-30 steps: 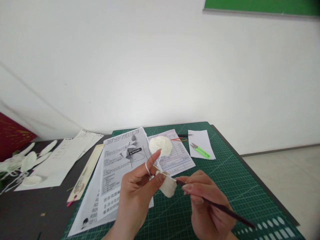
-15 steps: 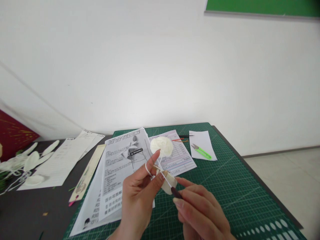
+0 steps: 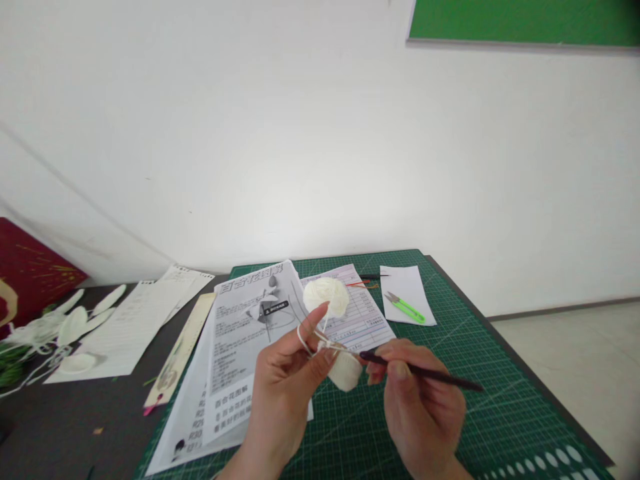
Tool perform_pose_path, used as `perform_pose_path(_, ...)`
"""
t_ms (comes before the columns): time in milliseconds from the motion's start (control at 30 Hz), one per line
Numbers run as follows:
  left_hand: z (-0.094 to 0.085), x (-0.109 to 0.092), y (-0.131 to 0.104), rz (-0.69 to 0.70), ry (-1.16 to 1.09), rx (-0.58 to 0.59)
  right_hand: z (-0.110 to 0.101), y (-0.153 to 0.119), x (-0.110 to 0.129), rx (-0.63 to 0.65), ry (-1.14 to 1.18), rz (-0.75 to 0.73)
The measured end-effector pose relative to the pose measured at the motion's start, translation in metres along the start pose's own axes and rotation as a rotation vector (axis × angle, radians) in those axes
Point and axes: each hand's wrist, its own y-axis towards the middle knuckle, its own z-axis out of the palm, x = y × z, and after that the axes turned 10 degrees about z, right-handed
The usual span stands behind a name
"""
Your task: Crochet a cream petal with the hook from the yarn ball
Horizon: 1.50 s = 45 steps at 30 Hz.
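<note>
My left hand [image 3: 287,390] pinches a small off-white crocheted piece [image 3: 346,371] between thumb and fingers, with a strand of white yarn looped round its raised index finger. My right hand [image 3: 423,407] grips a crochet hook [image 3: 440,376] with a dark handle, which points left toward the piece, loops of yarn stretching between them. Just behind the left fingertips, a ball of white yarn [image 3: 327,296] rests on a printed form [image 3: 367,319].
Printed pattern sheets [image 3: 250,320] lie left on the green cutting mat [image 3: 480,400]. Green-handled snips [image 3: 407,308] rest on white paper [image 3: 417,280] at the right. White petal-shaped pieces [image 3: 75,325], handwritten sheets [image 3: 127,333] and a bookmark strip [image 3: 183,350] are farther left.
My right hand has moved right and turned, so the dark handle now lies nearly level and shows along its length. The yarn loops stretch rightward. The whole view has shifted slightly.
</note>
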Motion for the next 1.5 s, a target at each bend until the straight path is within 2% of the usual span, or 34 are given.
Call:
perform_pose_path(100, 0.002, 0.000, -0.002, -0.051, -0.007, 0.063, 0.004, 0.008, -0.003, -0.054, 0.273, 0.342)
perform_pose_path(167, 0.004, -0.002, -0.003, -0.060, -0.008, 0.076, 0.007, 0.010, -0.003, -0.064, 0.416, 0.506)
perform_pose_path(300, 0.004, -0.004, -0.003, -0.105, -0.054, 0.147, 0.010, 0.011, 0.000, -0.070, 0.559, 0.627)
perform_pose_path(433, -0.002, 0.001, 0.002, -0.109, -0.068, 0.204, 0.010, 0.009, -0.002, -0.069, 0.586, 0.636)
perform_pose_path(600, -0.004, 0.008, 0.002, -0.045, 0.064, 0.100, 0.012, 0.007, -0.008, -0.067, 0.487, 0.545)
perform_pose_path(733, -0.001, 0.011, -0.003, -0.007, 0.072, 0.053, 0.013, 0.004, -0.013, -0.021, 0.359, 0.437)
perform_pose_path(900, 0.004, 0.012, -0.004, -0.047, 0.051, 0.074, 0.011, -0.001, -0.021, 0.026, 0.302, 0.429)
perform_pose_path(1000, 0.004, 0.008, -0.001, -0.079, 0.034, 0.025, 0.009, 0.000, -0.025, -0.005, 0.261, 0.360)
perform_pose_path(1133, 0.002, -0.003, 0.003, -0.179, 0.047, 0.018, 0.006, 0.004, -0.026, -0.016, 0.220, 0.283)
perform_pose_path(1267, 0.002, -0.010, 0.008, -0.205, 0.012, 0.040, 0.007, 0.005, -0.022, -0.021, 0.267, 0.335)
perform_pose_path(1400, 0.000, -0.009, 0.011, -0.296, -0.061, 0.103, 0.009, 0.006, -0.019, -0.033, 0.332, 0.394)
perform_pose_path(1500, 0.003, -0.008, 0.006, -0.240, -0.013, 0.106, 0.009, 0.007, -0.017, -0.054, 0.329, 0.382)
